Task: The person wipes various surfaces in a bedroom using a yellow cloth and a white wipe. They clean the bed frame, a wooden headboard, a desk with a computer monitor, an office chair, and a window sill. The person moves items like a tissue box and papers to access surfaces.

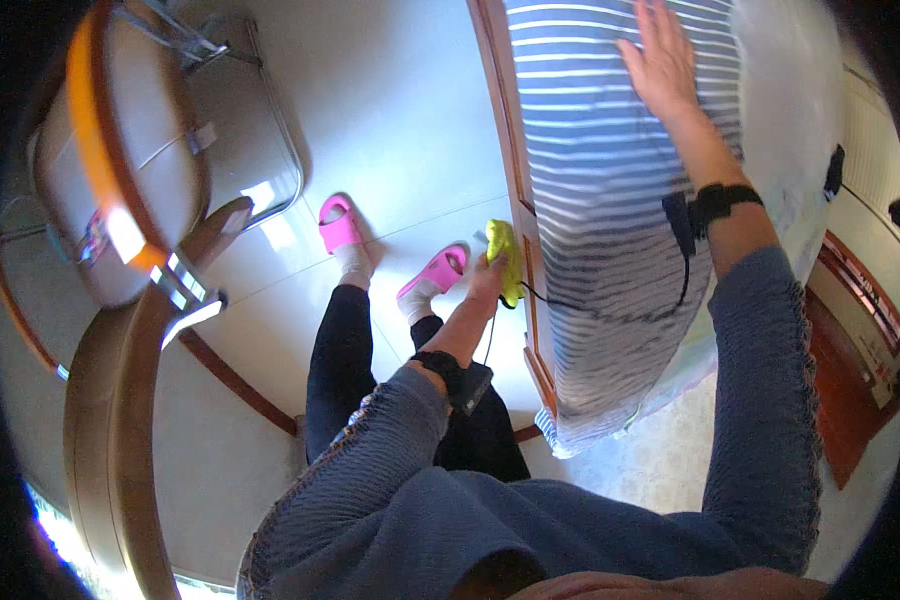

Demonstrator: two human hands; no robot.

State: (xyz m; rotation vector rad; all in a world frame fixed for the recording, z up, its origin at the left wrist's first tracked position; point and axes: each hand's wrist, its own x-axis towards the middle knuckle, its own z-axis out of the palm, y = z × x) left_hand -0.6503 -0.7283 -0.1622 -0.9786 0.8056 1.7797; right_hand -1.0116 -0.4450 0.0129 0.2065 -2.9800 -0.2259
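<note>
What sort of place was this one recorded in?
Probably a bedroom in a home: a striped sheet covers what looks like a wooden-framed bed, and the person wears pink slippers.

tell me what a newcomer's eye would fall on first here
Probably the bright pink slippers, worn left of centre on the pale floor. Next, the yellow-green cloth in the left hand, beside the wooden bed edge. Then the blue-and-white striped sheet at right, with the right hand open on it.

The head fisheye looks steeply down, its dark rim unclear.
</note>
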